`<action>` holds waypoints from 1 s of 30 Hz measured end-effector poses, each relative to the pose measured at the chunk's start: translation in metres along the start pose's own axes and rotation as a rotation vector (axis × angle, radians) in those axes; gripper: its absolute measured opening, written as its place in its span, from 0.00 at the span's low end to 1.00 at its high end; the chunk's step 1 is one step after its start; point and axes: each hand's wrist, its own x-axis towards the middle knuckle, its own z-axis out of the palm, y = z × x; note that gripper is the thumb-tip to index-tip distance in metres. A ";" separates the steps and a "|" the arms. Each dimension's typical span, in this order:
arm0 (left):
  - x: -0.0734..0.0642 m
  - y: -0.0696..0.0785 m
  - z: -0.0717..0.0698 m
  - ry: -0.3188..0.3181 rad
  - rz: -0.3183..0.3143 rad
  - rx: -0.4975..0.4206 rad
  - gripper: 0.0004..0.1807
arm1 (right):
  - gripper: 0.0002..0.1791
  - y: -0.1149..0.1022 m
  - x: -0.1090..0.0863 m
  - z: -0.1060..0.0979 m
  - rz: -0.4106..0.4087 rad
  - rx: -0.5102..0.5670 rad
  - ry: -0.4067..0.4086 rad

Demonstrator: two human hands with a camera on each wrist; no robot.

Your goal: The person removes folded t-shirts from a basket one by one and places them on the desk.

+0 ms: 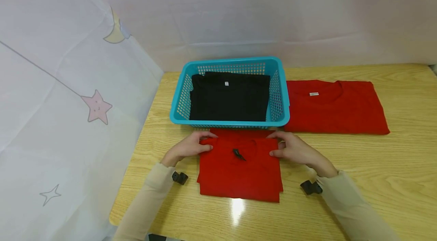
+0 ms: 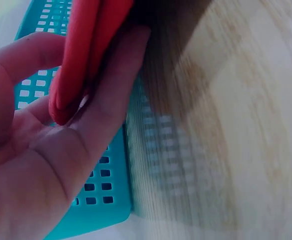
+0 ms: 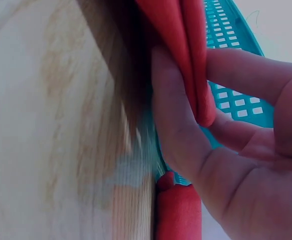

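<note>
A folded red T-shirt [image 1: 239,172] lies on the table in front of the blue-green basket, with a small dark mark [image 1: 239,154] below its neckline. My left hand [image 1: 191,145] holds its left side near the top. In the left wrist view, the layered red edge [image 2: 70,95] sits between thumb and fingers. On the opposite side, my right hand [image 1: 293,149] grips the matching edge. The right wrist view shows the folded fabric [image 3: 201,102] pinched between that hand's digits. Part of the shirt's far end reaches close to the basket's front.
The blue-green plastic basket [image 1: 229,123] stands behind the shirt and holds folded black clothing [image 1: 229,99] with a white label. Another folded red shirt [image 1: 336,114] lies to the basket's right. A pale printed cloth [image 1: 239,13] hangs behind the wooden table [image 1: 392,180] and along its left.
</note>
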 end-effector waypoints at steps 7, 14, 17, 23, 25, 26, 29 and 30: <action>0.001 -0.002 0.001 0.025 0.029 0.066 0.20 | 0.29 0.000 0.001 0.000 0.046 -0.030 0.034; 0.002 -0.003 0.002 0.038 0.040 0.113 0.19 | 0.29 0.000 0.002 0.000 0.053 -0.046 0.045; 0.003 -0.003 0.002 0.040 0.046 0.118 0.19 | 0.30 -0.001 0.002 0.000 0.072 -0.038 0.046; 0.003 -0.002 0.003 0.043 0.036 0.133 0.19 | 0.30 -0.001 0.002 0.000 0.094 -0.031 0.049; 0.003 -0.001 0.003 0.044 0.029 0.142 0.19 | 0.30 -0.002 0.002 0.000 0.095 -0.030 0.050; 0.003 -0.001 0.003 0.045 0.028 0.146 0.19 | 0.30 -0.002 0.001 0.000 0.095 -0.030 0.050; 0.003 0.000 0.003 0.044 0.032 0.158 0.19 | 0.30 -0.003 0.001 -0.001 0.099 -0.031 0.051; 0.003 0.001 0.003 0.043 0.034 0.162 0.19 | 0.30 -0.003 0.001 -0.001 0.100 -0.032 0.050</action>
